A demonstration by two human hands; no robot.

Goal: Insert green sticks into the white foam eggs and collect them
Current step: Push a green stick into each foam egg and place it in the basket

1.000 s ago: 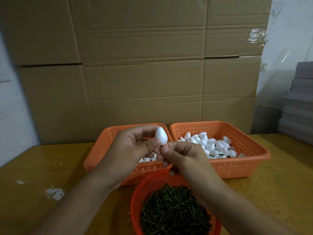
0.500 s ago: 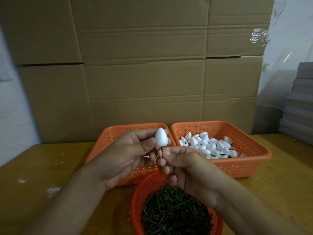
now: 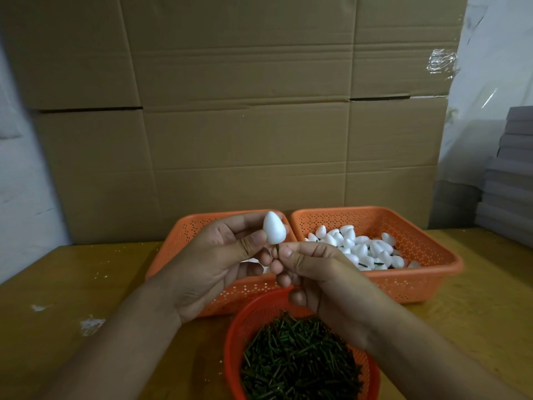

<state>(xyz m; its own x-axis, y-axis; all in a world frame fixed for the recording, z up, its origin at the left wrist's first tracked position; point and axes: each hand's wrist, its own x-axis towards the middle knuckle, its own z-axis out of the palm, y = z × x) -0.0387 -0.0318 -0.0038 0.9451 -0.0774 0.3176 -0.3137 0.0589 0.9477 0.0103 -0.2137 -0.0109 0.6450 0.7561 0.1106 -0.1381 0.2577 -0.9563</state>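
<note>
Wooden table (image 3: 86,284), cardboard backdrop. Foam egg (image 3: 274,228): pinched by left hand (image 3: 213,261), now lifted. Green stick (image 3: 277,250): newly exposed beneath, pinched by right hand (image 3: 317,272); apparently seated. Next: right basket (image 3: 432,272).

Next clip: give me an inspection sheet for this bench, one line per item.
Surface: wooden table, white flecks at left.
Job's things: foam egg with green stick under it; round basket of sticks; right basket holds eggs, some with sticks; left basket mostly hidden.
Clutter: nothing seen.
Hands: left hand holds the egg; right hand pinches the stick.
Cables: nothing seen.
Surroundings: cardboard boxes behind; grey stacked sheets at right.
</note>
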